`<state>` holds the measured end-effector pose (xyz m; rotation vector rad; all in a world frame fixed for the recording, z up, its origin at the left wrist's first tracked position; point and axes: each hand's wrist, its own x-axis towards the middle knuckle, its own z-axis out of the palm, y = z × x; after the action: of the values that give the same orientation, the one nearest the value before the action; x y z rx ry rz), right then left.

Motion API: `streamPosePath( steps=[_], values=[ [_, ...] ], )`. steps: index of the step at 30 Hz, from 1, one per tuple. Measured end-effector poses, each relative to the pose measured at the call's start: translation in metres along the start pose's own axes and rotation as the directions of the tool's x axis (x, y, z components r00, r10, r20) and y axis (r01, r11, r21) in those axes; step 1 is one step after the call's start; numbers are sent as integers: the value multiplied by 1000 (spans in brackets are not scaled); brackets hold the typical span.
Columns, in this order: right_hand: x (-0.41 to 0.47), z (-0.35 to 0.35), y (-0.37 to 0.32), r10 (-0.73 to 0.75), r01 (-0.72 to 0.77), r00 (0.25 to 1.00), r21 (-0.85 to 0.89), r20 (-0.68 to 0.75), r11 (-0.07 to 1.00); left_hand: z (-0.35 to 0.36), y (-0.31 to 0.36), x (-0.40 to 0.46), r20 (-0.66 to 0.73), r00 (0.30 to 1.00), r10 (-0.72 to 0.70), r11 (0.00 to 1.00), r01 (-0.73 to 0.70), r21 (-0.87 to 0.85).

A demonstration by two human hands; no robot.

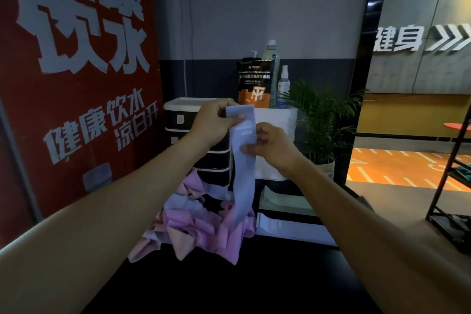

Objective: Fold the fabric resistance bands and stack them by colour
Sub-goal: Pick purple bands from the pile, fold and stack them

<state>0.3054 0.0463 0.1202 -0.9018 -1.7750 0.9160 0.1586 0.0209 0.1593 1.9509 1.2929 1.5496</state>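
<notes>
One pale lavender-blue band [242, 160] hangs in the air above the dark counter [229, 288], held up by both hands in front of the drawers. It is a flat strip of soft fabric, wide and smooth, and it falls straight down so that its lower end reaches the heap below. Near its top there is a small light label with blurred marks that cannot be read. The left hand [212, 122] pinches the upper edge of the band, with the thumb pressed on the front of the fabric and the fingers behind it. The right hand [270, 143] grips the right edge a little lower, its thumb on the front of the strip and the other fingers curled around the side. Under the hanging band lies a loose pile of bands [201, 222] on the counter, crumpled and not folded; most are pink, some are peach, and a few are the same pale lavender-blue. Behind the pile stands a black drawer unit [183, 120] with white edges. Just beside it, to the right, is a white box [277, 135], and on top of this stand an orange and black pouch [254, 84], a tall bottle [271, 55] and a small spray bottle [284, 81]. A green plant [323, 120] stands further right, and a red poster [76, 71] with large white characters fills the left side.
</notes>
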Motion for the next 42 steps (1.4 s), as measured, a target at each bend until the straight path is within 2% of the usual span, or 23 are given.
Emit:
streamPosePath(
  steps=[5, 8, 11, 14, 18, 22, 25, 28, 32, 36, 42],
  values=[
    [-26, -15, 41, 117, -99, 991, -216, 71, 971, 31, -22, -5, -137, 974, -182, 966, 151, -211],
    [-40, -41, 63, 183, -128, 975, -364, 122, 923, 42, -40, -7, -157, 936, -315, 917, 258, -303],
    [-56, -69, 89, 254, -175, 962, -493, 97, 852, 57, -55, -13, -140, 906, -400, 874, 332, -355],
    [-77, -94, 111, 351, -264, 936, -641, 9, 721, 76, -75, -21, -162, 882, -442, 856, 362, -369],
    [-101, -127, 137, 406, -346, 911, -674, -74, 653, 101, -107, -31, -194, 819, -540, 816, 454, -358],
    [-114, -153, 155, 437, -503, 860, -577, -263, 643, 127, -140, -42, -145, 769, -623, 774, 580, -254],
    [-118, -163, 169, 438, -590, 804, -451, -402, 670, 145, -150, -54, -121, 769, -628, 778, 621, -93],
    [-123, -169, 182, 424, -624, 759, -368, -493, 689, 157, -153, -69, -90, 806, -584, 787, 590, 177],
    [-129, -171, 197, 388, -656, 719, -378, -577, 653, 166, -158, -84, -44, 854, -519, 790, 499, 356],
    [-133, -165, 209, 374, -663, 720, -418, -585, 621, 168, -166, -87, -8, 852, -524, 764, 474, 439],
    [-140, -152, 215, 265, -628, 762, -574, -591, 525, 166, -172, -94, 15, 860, -510, 787, 460, 412]
  ],
)
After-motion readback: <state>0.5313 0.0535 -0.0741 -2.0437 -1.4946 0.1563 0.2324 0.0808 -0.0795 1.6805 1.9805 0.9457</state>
